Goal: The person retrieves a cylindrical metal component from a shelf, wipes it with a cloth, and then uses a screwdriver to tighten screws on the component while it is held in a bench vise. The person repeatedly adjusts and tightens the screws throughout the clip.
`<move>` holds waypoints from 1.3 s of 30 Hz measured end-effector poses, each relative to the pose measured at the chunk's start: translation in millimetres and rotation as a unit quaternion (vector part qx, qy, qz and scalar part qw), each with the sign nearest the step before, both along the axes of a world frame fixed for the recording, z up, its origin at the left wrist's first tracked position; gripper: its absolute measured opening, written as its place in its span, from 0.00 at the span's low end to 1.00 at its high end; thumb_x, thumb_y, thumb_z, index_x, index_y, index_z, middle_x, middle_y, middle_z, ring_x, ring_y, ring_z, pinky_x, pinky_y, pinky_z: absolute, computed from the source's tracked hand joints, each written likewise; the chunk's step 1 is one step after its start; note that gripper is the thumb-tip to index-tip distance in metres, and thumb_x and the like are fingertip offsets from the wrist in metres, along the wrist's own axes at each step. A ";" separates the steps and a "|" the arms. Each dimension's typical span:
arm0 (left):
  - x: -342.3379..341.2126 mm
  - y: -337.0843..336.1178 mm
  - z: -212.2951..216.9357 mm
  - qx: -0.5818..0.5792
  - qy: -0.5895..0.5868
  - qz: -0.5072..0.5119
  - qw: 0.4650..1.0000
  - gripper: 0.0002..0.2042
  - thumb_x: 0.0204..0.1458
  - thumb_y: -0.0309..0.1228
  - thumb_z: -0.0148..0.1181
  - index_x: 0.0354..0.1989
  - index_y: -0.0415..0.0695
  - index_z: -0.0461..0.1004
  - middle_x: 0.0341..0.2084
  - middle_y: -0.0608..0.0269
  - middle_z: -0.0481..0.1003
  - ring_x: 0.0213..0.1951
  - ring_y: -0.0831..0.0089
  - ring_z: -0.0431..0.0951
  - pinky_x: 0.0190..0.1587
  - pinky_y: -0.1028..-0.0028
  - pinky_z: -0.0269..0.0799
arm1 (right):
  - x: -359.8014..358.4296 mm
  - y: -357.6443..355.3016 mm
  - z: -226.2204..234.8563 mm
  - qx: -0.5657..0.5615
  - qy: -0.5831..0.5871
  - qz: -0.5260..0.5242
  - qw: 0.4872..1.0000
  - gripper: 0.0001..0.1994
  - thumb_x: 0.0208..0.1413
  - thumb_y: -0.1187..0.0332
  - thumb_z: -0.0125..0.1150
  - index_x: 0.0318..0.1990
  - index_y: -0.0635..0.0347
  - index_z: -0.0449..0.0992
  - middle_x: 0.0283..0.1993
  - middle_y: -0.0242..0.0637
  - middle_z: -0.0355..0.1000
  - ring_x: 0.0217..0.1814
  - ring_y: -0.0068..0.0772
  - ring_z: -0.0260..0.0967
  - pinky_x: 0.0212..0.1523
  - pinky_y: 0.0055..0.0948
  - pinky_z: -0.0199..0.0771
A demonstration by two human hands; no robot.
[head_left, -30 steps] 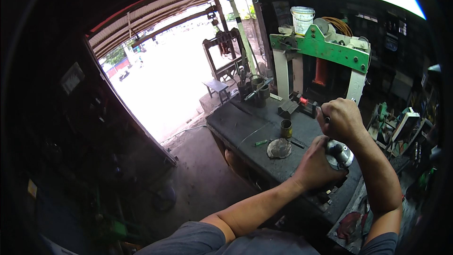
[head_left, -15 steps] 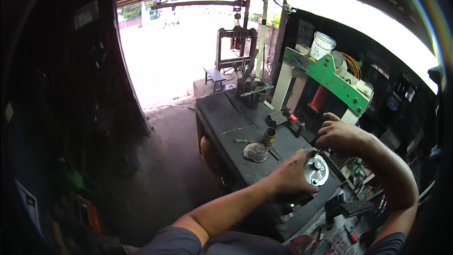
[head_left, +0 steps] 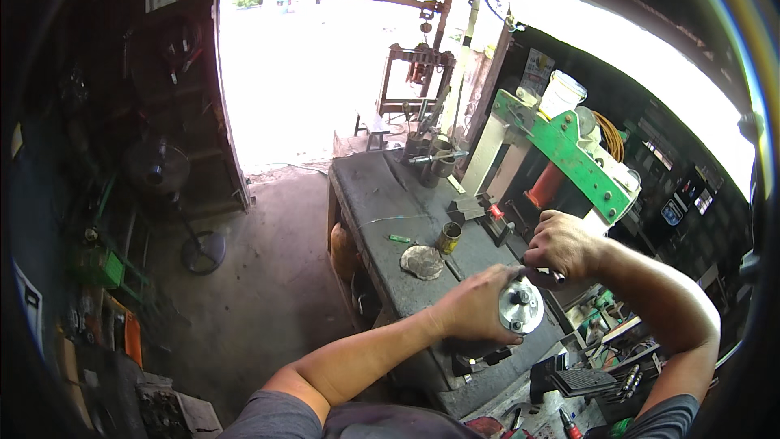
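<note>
My left hand [head_left: 475, 306] is wrapped round the side of a round silver metal part [head_left: 530, 315], with dark studs or bolts on its face. Held above the workbench [head_left: 370, 195], the part faces up toward me. My right hand [head_left: 565, 248] is closed at the part's upper edge, round a dark metal hand tool [head_left: 557, 278] whose short rounded end sticks out below the fingers. The rest of that tool is hidden by my hands, so its exact kind does not show.
On the bench are a flat round stone-like disc [head_left: 422, 262], a small tin can [head_left: 449, 237] and a green lighter-like piece [head_left: 400, 238]. A green press frame [head_left: 561, 142] stands beyond. A vise [head_left: 577, 380] and loose tools lie near right.
My right hand has turned, its raised fingers now curled, and the tool's end shows below it. The silver part has shifted slightly left and down in view as the camera moved.
</note>
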State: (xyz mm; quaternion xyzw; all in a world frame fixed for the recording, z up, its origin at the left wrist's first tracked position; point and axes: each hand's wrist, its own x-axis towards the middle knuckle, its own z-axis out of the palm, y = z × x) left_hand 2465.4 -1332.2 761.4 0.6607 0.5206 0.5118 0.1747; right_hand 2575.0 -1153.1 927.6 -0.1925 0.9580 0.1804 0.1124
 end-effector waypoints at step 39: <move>-41.5 -20.0 -84.2 -0.017 -0.255 -0.089 0.963 0.77 0.34 0.53 0.93 0.88 0.43 0.39 0.77 0.45 0.63 0.81 0.52 0.59 0.81 0.46 0.54 | 121.1 -70.8 17.7 -0.073 0.136 -0.245 0.957 0.05 0.56 0.71 0.76 0.39 0.50 0.85 0.37 0.32 0.81 0.50 0.39 0.81 0.69 0.46 0.73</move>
